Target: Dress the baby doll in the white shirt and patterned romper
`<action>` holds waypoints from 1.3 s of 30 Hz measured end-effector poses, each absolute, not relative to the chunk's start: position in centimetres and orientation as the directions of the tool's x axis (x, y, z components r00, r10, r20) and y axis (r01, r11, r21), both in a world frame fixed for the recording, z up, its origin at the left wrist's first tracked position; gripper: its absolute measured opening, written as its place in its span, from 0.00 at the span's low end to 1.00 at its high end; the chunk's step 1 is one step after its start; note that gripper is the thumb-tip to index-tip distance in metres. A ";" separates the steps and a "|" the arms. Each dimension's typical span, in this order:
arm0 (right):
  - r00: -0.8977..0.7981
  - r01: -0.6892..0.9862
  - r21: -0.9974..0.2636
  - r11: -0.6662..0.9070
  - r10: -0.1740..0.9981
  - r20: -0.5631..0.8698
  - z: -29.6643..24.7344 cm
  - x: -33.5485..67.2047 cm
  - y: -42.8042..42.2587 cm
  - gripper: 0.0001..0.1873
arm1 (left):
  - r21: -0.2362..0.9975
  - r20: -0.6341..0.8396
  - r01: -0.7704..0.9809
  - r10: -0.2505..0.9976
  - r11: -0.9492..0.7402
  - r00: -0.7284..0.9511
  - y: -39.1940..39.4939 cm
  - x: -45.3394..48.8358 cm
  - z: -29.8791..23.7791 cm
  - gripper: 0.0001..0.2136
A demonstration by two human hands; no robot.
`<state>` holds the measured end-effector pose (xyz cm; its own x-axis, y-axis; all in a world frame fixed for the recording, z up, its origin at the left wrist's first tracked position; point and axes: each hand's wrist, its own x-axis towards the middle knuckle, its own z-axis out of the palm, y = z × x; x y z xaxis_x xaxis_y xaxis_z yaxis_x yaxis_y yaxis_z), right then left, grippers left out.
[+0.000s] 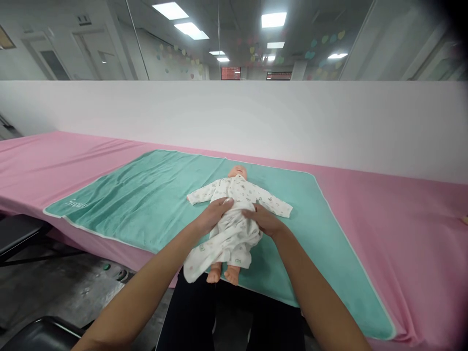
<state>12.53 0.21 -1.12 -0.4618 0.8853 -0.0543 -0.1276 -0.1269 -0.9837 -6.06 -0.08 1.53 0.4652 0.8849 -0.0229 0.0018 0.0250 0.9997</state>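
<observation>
Indoors, two bare hands work at the waist of a baby doll (238, 171), which lies on its back at the centre of the frame, head toward the top and bare feet (231, 275) toward the bottom. The left hand (216, 213) and the right hand (268, 219), a small gap between them, are each clamped on bunched folds of its white printed clothes (234, 238), though the right fingertips are slightly blurred. A loose end (199, 261) of cloth trails to the left of the feet. Beneath is a green blanket (153, 195) on a pink-covered surface (402, 219); a black chair (22, 234) stands at the left edge. From here, the handling seems to call for a light pinch on cloth alone, both sides drawn evenly, the folds smoothed flat, and that trailing end kept from twisting under the legs.
</observation>
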 end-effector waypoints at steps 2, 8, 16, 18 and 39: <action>-0.391 -0.245 -0.958 -0.150 0.919 -0.043 -1.4 12.4 0.8 0.22 | 0.974 -0.104 0.225 0.823 -0.030 0.559 -0.5 -6.9 1.7 0.18; -0.647 -0.092 -0.988 -0.128 0.761 -0.039 -2.5 11.1 0.7 0.25 | 0.976 0.005 -0.203 0.919 0.081 0.394 -0.2 -7.1 -0.3 0.17; -0.468 -0.306 -0.926 -0.223 0.882 -0.058 -2.8 10.9 1.2 0.17 | 0.990 -0.098 -0.020 0.779 0.141 0.619 -0.4 -9.2 -0.2 0.15; -0.440 -0.385 -0.894 -0.231 0.897 -0.042 -3.2 10.6 1.2 0.18 | 0.990 -0.082 -0.041 0.782 0.137 0.617 -0.6 -9.1 -0.1 0.15; -0.777 -0.087 -0.988 -0.126 0.629 -0.012 -2.7 9.1 -0.5 0.25 | 0.790 0.010 -0.586 0.951 0.182 0.310 -1.0 -7.7 -2.1 0.16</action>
